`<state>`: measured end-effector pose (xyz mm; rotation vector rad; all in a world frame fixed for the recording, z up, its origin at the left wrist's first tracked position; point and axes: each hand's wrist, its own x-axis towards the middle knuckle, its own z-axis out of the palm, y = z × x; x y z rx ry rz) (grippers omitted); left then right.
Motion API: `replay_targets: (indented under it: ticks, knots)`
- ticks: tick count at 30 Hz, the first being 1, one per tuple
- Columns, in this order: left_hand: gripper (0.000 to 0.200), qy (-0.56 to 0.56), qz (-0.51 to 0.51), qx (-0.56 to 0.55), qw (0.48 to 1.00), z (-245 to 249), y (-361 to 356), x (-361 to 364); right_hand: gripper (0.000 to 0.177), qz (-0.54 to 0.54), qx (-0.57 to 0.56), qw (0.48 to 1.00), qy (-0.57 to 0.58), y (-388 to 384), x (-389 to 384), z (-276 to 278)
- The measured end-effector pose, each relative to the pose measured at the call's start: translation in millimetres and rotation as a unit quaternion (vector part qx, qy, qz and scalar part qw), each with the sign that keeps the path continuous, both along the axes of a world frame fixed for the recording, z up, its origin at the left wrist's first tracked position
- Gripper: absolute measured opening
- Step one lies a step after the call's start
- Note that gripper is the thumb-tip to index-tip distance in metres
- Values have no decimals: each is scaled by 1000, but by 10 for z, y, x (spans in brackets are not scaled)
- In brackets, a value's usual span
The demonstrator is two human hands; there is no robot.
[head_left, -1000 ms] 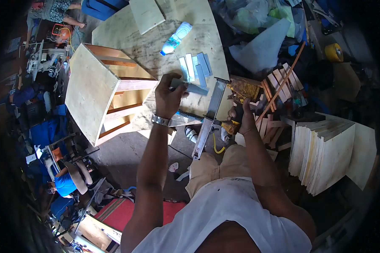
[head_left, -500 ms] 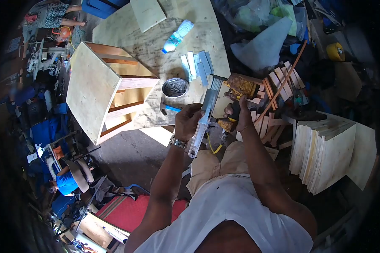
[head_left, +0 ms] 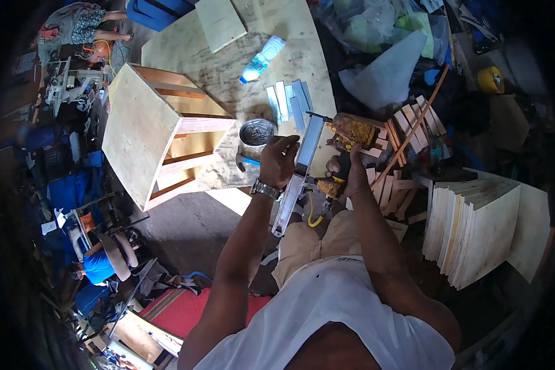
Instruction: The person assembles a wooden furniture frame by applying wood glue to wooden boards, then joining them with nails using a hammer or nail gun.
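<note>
My right hand [head_left: 356, 176] is wrapped round the black grip of a worn yellow air nail gun [head_left: 353, 128], held sideways above my lap. Its long metal magazine [head_left: 309, 147] points down and left, with the channel exposed and a silver strip lying in its upper part. The lower part, a clear-looking slide [head_left: 285, 213], is drawn out toward me. My left hand [head_left: 279, 161], wearing a metal wristwatch [head_left: 265, 189], is beside the magazine with fingers bent and tips close to its edge; whatever they pinch is hidden. A yellow air hose [head_left: 316, 217] hangs from the gun.
On the plywood table [head_left: 222, 80] are silver nail strips [head_left: 288, 102], a bowl of loose nails [head_left: 258, 132], a blue-handled hammer [head_left: 247, 160], a bottle [head_left: 262, 60] and a wooden frame box [head_left: 143, 132]. Plywood sheets [head_left: 472, 228] stand at right. Another person [head_left: 98, 266] sits at left.
My left hand has moved up along the magazine, away from the drawn-out slide. The right hand keeps its hold on the nail gun. The view has shifted slightly.
</note>
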<state>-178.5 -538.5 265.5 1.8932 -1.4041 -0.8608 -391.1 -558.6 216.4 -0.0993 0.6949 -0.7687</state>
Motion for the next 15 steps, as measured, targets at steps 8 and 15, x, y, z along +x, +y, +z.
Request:
replay_targets:
  ticks: [8, 15]
  knots:
    - [36, 19, -26, -7, 999, -552, 1385, 333, 65, -28, -31, 992, 122, -235, -85, -151]
    - [52, 79, 155, 1, 985, -29, 1630, -241, 66, -46, -46, 998, -12, -473, 159, 277]
